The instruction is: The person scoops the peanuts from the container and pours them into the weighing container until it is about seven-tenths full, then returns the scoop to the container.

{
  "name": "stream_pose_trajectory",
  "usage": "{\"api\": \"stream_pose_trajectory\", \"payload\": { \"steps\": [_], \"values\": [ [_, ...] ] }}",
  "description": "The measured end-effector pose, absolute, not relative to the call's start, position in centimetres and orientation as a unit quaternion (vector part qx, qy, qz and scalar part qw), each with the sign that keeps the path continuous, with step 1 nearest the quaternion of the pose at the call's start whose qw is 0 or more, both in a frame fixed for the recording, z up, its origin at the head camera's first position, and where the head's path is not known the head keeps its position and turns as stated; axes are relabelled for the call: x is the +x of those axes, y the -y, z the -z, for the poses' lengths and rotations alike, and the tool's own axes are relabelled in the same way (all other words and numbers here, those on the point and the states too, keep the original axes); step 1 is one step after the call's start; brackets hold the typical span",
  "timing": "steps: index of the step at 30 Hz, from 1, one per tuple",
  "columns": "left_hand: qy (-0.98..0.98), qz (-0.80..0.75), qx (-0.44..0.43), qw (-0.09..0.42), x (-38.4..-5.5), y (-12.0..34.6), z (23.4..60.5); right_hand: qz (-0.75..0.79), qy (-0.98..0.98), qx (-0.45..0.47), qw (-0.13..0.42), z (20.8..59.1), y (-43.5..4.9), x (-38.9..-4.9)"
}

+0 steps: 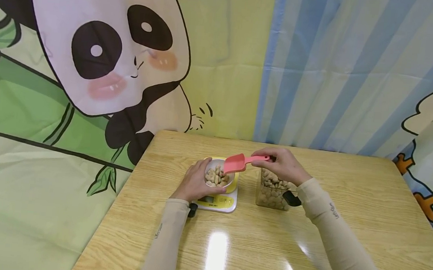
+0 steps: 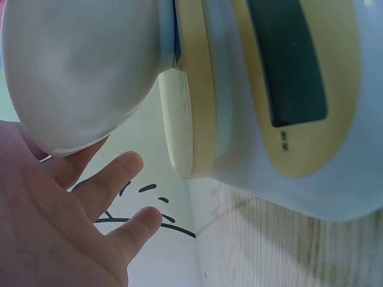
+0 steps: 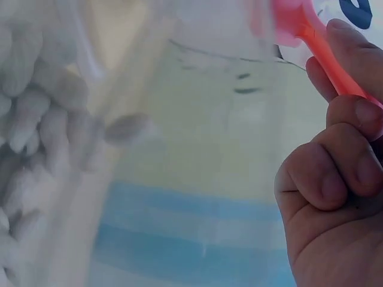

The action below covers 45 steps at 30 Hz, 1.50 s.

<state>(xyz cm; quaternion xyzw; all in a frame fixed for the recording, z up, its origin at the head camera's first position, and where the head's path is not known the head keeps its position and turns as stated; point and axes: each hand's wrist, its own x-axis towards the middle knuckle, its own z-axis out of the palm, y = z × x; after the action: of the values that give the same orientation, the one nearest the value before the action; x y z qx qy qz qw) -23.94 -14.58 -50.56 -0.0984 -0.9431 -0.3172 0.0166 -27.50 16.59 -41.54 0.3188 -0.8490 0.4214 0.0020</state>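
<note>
My left hand (image 1: 196, 182) holds a white bowl (image 2: 78, 72) of peanuts (image 1: 216, 177), thumb along the near rim and fingers at the far left side. In the left wrist view two fingers (image 2: 116, 176) are spread off the bowl. Beneath the bowl is a yellow and white kitchen scale (image 1: 229, 203), its dark display (image 2: 290, 60) partly hidden by the hand in the head view. My right hand (image 1: 282, 164) grips a pink scoop (image 1: 236, 163) by the handle. The scoop's blade overlaps the bowl's right rim and tilts down towards it.
A clear square container (image 1: 272, 201) of peanuts stands on the wooden table (image 1: 253, 243), right of the scale and below my right hand. Behind the table's far edge hangs a printed curtain (image 1: 227, 66) with a panda and blue stripes.
</note>
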Motion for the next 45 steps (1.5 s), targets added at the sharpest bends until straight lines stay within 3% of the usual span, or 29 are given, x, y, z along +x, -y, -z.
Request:
{"api": "stream_pose_trajectory", "payload": {
  "steps": [33,45],
  "values": [
    [0.942,0.327,-0.079,0.017,-23.8,14.6,50.7,-0.443,0.879,0.172,0.047,41.7,-27.2,-24.2],
    [0.943,0.322,-0.077,0.013,-23.8,14.3,50.6,-0.408,0.895,0.176,0.049,41.6,-29.7,-23.2]
  ]
}}
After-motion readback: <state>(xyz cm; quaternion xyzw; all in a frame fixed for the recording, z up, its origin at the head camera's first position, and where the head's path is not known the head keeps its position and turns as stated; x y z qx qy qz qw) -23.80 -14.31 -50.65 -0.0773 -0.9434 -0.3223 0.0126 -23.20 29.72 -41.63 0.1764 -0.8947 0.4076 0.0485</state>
